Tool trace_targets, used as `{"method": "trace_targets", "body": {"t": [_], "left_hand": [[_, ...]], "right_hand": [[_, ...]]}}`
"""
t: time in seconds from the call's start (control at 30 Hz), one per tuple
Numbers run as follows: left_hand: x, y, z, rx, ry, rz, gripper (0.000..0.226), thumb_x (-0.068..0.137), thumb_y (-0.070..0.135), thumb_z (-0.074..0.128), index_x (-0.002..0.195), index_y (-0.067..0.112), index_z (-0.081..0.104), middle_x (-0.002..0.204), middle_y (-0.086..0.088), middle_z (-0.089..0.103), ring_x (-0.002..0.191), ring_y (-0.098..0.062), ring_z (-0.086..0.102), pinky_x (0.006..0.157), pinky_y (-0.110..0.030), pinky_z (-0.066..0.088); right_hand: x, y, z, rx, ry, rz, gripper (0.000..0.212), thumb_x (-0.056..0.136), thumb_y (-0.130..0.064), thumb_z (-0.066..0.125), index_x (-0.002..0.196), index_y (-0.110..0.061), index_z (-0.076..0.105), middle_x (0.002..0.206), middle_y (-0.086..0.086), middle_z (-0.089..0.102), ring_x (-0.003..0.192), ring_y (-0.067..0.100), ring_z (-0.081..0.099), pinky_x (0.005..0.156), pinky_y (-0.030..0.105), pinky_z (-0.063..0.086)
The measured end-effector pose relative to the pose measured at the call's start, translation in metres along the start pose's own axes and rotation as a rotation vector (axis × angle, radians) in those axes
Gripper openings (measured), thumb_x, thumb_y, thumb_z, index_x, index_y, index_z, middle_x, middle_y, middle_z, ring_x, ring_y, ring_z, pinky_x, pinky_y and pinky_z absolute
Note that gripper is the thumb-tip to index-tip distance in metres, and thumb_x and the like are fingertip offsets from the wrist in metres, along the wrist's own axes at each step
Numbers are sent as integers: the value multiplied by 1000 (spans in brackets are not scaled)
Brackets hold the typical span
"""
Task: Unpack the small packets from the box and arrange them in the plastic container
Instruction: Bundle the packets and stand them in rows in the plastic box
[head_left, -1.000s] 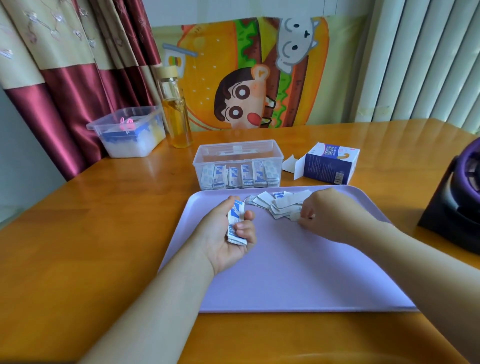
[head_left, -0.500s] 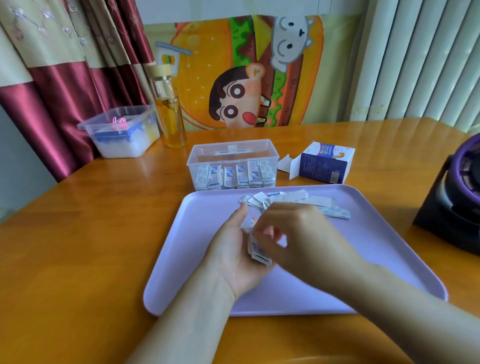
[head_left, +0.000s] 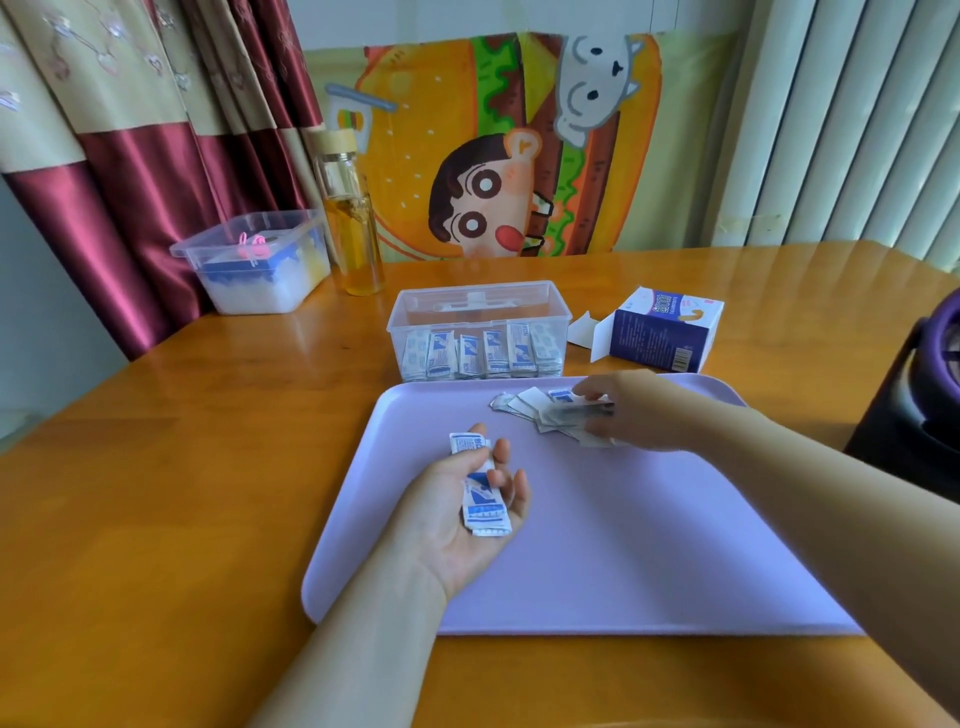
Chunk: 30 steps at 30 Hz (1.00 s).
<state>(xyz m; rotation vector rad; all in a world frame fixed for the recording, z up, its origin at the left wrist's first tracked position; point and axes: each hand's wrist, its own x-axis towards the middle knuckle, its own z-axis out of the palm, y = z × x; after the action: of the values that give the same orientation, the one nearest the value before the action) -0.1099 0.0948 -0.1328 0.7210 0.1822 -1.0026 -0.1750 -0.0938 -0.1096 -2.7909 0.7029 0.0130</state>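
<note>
My left hand lies palm up over the purple tray, its thumb and fingers curled round a small stack of white-and-blue packets. My right hand is at the loose pile of packets at the tray's far edge and pinches one, blurred by motion. Behind the tray stands the clear plastic container with a row of packets upright along its front wall. The open blue-and-white box lies to its right.
A glass bottle of yellow liquid and a lidded clear tub stand at the back left of the wooden table. A dark purple-and-black device sits at the right edge.
My right hand left my left hand, where it had added a packet to the stack, and reached back to the pile at the tray's far edge. My left hand stayed, still holding the stack.
</note>
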Motion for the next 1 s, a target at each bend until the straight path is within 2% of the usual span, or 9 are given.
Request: {"method": "trace_targets", "body": {"t": [0.17, 0.3, 0.37, 0.47, 0.6, 0.77, 0.87, 0.93, 1.0], "left_hand": [[-1, 2, -1, -32, 6, 19, 27, 95, 7, 46, 118, 13, 59, 79, -10, 60, 46, -8, 46, 51, -22, 53], [-1, 3, -1, -67, 38, 65, 23, 96, 7, 46, 114, 13, 59, 78, -8, 58, 53, -8, 42, 46, -17, 49], [0, 4, -2, -70, 46, 85, 21, 96, 8, 47, 112, 14, 58, 78, -8, 57, 54, -7, 43, 44, -15, 46], [-1, 4, 0, -34, 37, 89, 8, 95, 19, 52, 99, 15, 58, 70, -4, 58, 47, -6, 41, 41, -12, 39], [-6, 4, 4, 53, -62, 80, 24, 89, 41, 56, 92, 17, 58, 69, -2, 59, 45, -4, 43, 38, -11, 32], [-9, 1, 4, 78, -98, 65, 13, 92, 17, 54, 93, 7, 62, 71, -6, 64, 60, -13, 63, 39, -17, 43], [-6, 3, 1, 23, -16, 91, 14, 91, 7, 52, 102, 9, 61, 66, -2, 56, 55, -13, 60, 51, -24, 52], [-4, 2, 0, 3, -10, 91, 12, 91, 7, 52, 100, 8, 59, 61, -1, 51, 60, -14, 57, 60, -29, 56], [-5, 2, 1, -13, -13, 77, 18, 91, 11, 54, 108, 6, 58, 54, -1, 48, 51, -12, 52, 53, -23, 54]], "right_hand": [[-17, -11, -6, -8, 4, -124, 24, 90, -27, 61, 112, -24, 69, 110, -7, 68, 91, 10, 60, 67, 12, 42], [-33, -24, -12, 130, -40, -140, 25, 91, -33, 58, 108, -20, 71, 106, -5, 70, 95, 15, 64, 80, 23, 49], [-36, -27, -14, 200, 11, -118, 24, 93, -35, 55, 103, -22, 72, 102, -5, 70, 93, 16, 64, 74, 23, 49], [-34, -31, -18, 486, 105, -23, 26, 92, -33, 57, 89, -13, 73, 73, -1, 67, 68, 12, 54, 52, 20, 35], [-35, -51, -10, 878, -17, -28, 14, 81, -24, 71, 83, -10, 70, 68, 1, 65, 67, 13, 54, 63, 26, 43], [-39, -71, -9, 667, -6, -166, 26, 81, -39, 70, 80, -13, 69, 65, -10, 70, 54, 4, 61, 54, 24, 45], [-20, -49, -28, 427, 97, -137, 20, 91, -27, 59, 92, -11, 72, 87, -2, 73, 71, 10, 67, 58, 17, 47], [-7, -36, -32, 170, 47, -89, 21, 92, -22, 58, 105, -12, 70, 104, 3, 71, 89, 15, 65, 67, 17, 46], [2, -30, -25, 48, -66, -84, 28, 90, -26, 61, 116, -16, 66, 114, 0, 67, 100, 17, 63, 81, 22, 46]]}}
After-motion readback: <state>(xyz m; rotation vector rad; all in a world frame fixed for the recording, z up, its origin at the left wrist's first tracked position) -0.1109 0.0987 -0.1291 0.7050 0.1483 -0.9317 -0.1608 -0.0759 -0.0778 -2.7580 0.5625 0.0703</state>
